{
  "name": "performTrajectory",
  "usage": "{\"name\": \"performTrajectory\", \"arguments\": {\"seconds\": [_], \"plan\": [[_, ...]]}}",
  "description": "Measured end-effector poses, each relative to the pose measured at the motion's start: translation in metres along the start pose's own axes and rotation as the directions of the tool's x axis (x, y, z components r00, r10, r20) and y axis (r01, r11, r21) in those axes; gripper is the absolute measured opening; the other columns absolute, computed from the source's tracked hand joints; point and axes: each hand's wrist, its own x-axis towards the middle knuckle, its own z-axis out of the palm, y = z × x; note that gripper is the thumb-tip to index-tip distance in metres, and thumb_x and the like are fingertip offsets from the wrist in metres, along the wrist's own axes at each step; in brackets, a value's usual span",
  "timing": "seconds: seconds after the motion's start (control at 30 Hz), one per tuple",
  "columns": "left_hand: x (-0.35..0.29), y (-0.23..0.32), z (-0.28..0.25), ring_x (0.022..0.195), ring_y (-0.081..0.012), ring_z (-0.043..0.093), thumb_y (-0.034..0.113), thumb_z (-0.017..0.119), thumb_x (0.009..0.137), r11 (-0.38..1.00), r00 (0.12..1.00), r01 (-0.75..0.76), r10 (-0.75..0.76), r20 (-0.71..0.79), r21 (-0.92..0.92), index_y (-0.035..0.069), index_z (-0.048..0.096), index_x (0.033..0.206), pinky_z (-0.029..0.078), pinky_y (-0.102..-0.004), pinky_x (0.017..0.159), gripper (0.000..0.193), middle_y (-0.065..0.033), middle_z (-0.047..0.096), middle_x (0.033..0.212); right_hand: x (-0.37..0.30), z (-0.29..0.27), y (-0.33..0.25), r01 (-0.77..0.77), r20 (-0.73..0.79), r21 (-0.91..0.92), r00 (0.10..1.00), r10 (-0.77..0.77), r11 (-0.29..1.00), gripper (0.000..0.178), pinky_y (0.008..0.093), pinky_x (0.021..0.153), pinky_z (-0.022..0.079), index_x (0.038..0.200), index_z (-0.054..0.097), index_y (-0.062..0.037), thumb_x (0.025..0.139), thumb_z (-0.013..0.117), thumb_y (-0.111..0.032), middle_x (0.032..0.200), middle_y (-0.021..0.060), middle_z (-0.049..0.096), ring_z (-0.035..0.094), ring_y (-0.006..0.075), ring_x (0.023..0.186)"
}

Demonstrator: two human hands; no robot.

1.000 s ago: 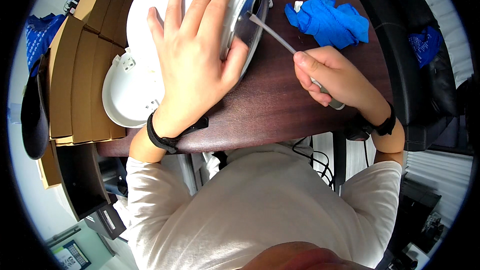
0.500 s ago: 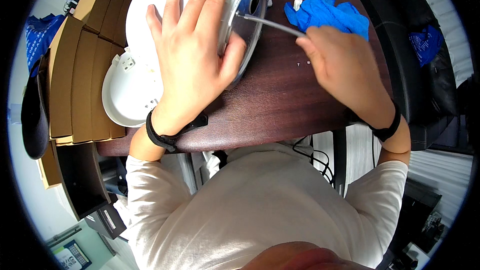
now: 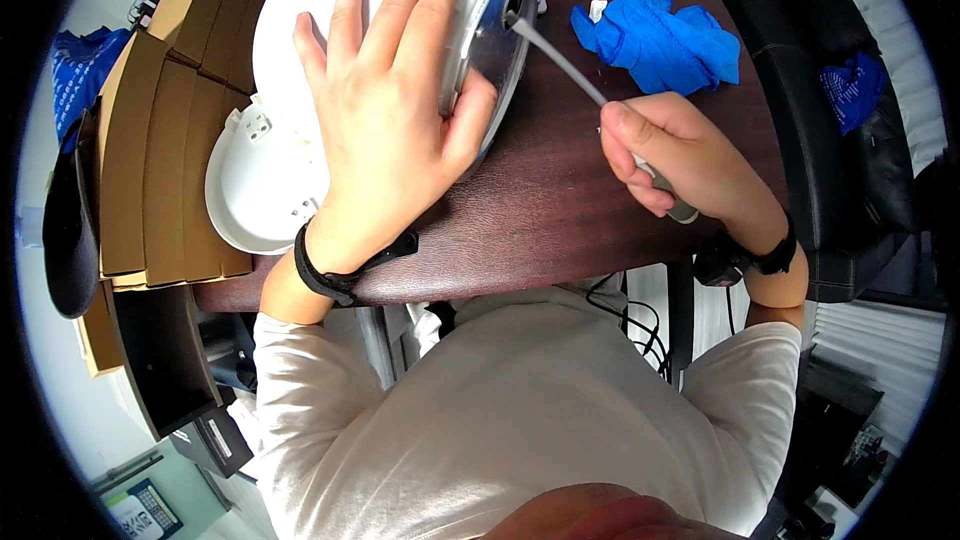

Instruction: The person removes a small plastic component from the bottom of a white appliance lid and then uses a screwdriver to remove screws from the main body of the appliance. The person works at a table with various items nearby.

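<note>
A white rounded appliance (image 3: 290,50) lies on its side on the dark table, its shiny metal end face (image 3: 490,45) turned to the right. A round white lid-like part (image 3: 255,190) sits at its near left. My left hand (image 3: 385,110) rests on the body with fingers spread, thumb against the rim of the end face. In my right hand (image 3: 680,150) is a screwdriver (image 3: 565,65) with a long grey shaft and grey handle. The shaft's tip reaches the dark round opening in the end face; the exact contact is hidden.
A crumpled blue cloth (image 3: 660,40) lies on the table (image 3: 520,230) at the far right. Cardboard boxes (image 3: 165,160) stand close along the left. Beyond the right edge is a black leather seat (image 3: 850,170). Black cables (image 3: 640,325) hang below the near edge.
The screwdriver tip has shifted from the end face's near rim to its dark opening. My right hand has turned and dropped nearer, showing the handle. My left hand stays on the body.
</note>
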Motion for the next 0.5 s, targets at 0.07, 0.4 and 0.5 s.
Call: {"name": "performTrajectory", "arguments": {"seconds": [0.07,0.4,0.5], "plan": [[0.001,0.005,-0.004,0.133,-0.0373,0.040,0.017,0.061,0.071,0.999,0.999,0.036,-0.036,0.022,-0.021,0.011,0.054,0.132,0.024,-0.0589,0.106,0.062,-0.0105,0.052,0.137,0.003,0.003,-0.001,-0.026,0.034,0.024,0.999,0.026,0.999,0.049,0.0201,0.036,0.033,0.066,0.046,-0.0086,0.103,0.040,-0.040,0.051,-0.0040,0.041,0.041,0.0046,0.036],[0.000,0.000,-0.001,0.132,-0.0382,0.040,0.017,0.061,0.070,1.000,1.000,-0.005,0.005,0.003,-0.011,0.010,0.054,0.132,0.024,-0.0588,0.106,0.063,-0.0110,0.053,0.137,0.009,0.005,0.005,-0.023,0.042,0.003,0.999,0.023,1.000,0.050,0.0215,0.035,0.034,0.065,0.046,-0.0080,0.103,0.040,-0.039,0.051,-0.0026,0.042,0.041,0.0058,0.036],[-0.001,0.000,-0.001,0.132,-0.0381,0.040,0.017,0.061,0.071,1.000,1.000,-0.006,0.006,-0.002,-0.016,0.010,0.054,0.132,0.024,-0.0590,0.107,0.062,-0.0112,0.052,0.137,0.008,0.005,0.008,-0.043,0.052,0.026,0.998,0.042,0.999,0.050,0.0215,0.035,0.034,0.065,0.045,-0.0081,0.103,0.040,-0.039,0.051,-0.0024,0.042,0.042,0.0059,0.036]]}}
